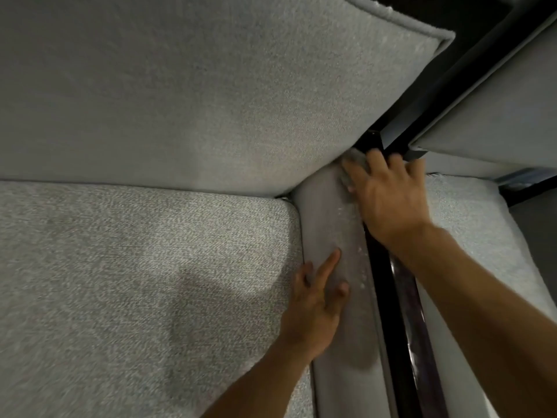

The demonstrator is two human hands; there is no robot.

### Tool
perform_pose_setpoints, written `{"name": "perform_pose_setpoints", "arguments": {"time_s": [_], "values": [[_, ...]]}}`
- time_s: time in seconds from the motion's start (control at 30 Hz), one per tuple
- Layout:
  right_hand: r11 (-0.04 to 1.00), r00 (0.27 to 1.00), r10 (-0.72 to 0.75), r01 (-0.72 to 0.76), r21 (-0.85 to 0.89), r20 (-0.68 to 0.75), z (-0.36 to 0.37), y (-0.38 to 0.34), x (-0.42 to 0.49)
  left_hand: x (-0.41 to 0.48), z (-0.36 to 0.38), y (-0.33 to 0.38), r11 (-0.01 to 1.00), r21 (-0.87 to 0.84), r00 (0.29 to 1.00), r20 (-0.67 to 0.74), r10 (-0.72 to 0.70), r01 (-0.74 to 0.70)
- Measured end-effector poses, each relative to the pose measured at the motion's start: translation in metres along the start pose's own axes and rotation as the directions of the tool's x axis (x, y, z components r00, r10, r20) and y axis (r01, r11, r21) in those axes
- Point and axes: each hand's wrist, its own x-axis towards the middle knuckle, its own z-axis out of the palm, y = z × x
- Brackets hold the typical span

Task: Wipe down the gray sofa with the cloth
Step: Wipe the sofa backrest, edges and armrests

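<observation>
Gray fabric sofa armrest (331,230), axis near-to-far. Right hand (388,200), flat-fingered, presses crumpled gray cloth (354,159) at far end; left hand (313,312), flat, empty, nearer.

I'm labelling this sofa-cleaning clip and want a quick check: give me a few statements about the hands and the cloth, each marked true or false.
1. The right hand presses the cloth onto the far end of the armrest. True.
2. The left hand holds a spray bottle. False: it rests on the armrest, holding nothing.
3. A black strip runs alongside the armrest. True.
4. The cloth is bright red. False: it is gray.
</observation>
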Motion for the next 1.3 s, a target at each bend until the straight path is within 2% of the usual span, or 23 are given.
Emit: {"name": "perform_pose_setpoints", "arguments": {"time_s": [0.1,0.27,0.37,0.5,0.6,0.73,0.8,0.9,0.97,1.03,1.1,1.17,1.23,1.27,1.3], "values": [[0.996,0.989,-0.06,0.069,-0.063,0.132,-0.001,-0.005,0.033,0.0,-0.002,-0.003,0.999,-0.038,1.0,0.028,0.002,-0.001],[0.948,0.948,-0.3,0.308,-0.077,0.101,-0.009,0.006,-0.011,-0.001,0.001,-0.001,0.998,-0.057,1.0,0.015,-0.008,0.009],[0.96,0.962,-0.235,0.252,-0.12,0.14,-0.006,-0.002,0.003,-0.001,0.001,0.001,0.999,-0.04,1.0,0.016,-0.007,0.008],[0.984,0.977,-0.149,0.162,-0.078,0.15,0.005,-0.023,0.032,0.0,-0.004,0.0,1.0,-0.012,0.999,0.037,-0.012,0.012],[0.97,0.964,-0.222,0.233,-0.064,0.145,-0.003,-0.015,0.013,0.0,-0.005,-0.002,1.0,-0.014,0.999,0.052,-0.013,0.014],[0.926,0.903,-0.37,0.377,0.008,0.219,-0.025,-0.007,-0.05,0.002,-0.001,-0.007,0.998,0.03,0.999,-0.017,0.048,-0.047],[0.92,0.89,-0.39,0.388,0.06,0.236,-0.03,-0.008,-0.067,0.002,-0.001,-0.007,0.998,0.048,0.999,-0.02,0.05,-0.049],[0.95,0.92,-0.279,0.307,-0.064,0.275,-0.033,-0.013,-0.051,0.0,-0.004,-0.004,0.999,0.025,0.999,0.005,0.033,-0.033],[0.958,0.95,-0.204,0.243,-0.149,0.237,-0.035,-0.02,-0.036,-0.001,-0.005,-0.002,1.0,0.005,1.0,0.011,0.022,-0.022],[0.968,0.956,-0.157,0.199,-0.152,0.249,-0.037,-0.026,-0.033,0.0,-0.004,-0.003,1.0,0.001,1.0,-0.001,0.023,-0.023],[0.962,0.929,-0.179,0.234,-0.139,0.324,-0.045,-0.029,-0.05,0.001,-0.004,-0.004,1.0,0.008,1.0,0.005,0.016,-0.016],[0.943,0.871,-0.253,0.319,-0.092,0.421,-0.055,-0.03,-0.086,0.001,-0.006,-0.004,1.0,0.012,1.0,0.029,0.0,0.0],[0.944,0.798,-0.274,0.33,-0.009,0.536,-0.066,-0.03,-0.118,0.002,-0.007,-0.004,1.0,0.004,0.999,0.038,0.017,-0.017],[0.95,0.8,-0.265,0.313,0.002,0.539,-0.066,-0.026,-0.122,0.001,-0.007,-0.004,1.0,-0.003,0.999,0.041,0.022,-0.022],[0.957,0.833,-0.258,0.29,0.01,0.49,-0.061,-0.022,-0.121,0.0,-0.008,-0.003,1.0,-0.007,0.999,0.043,0.016,-0.016]]}}
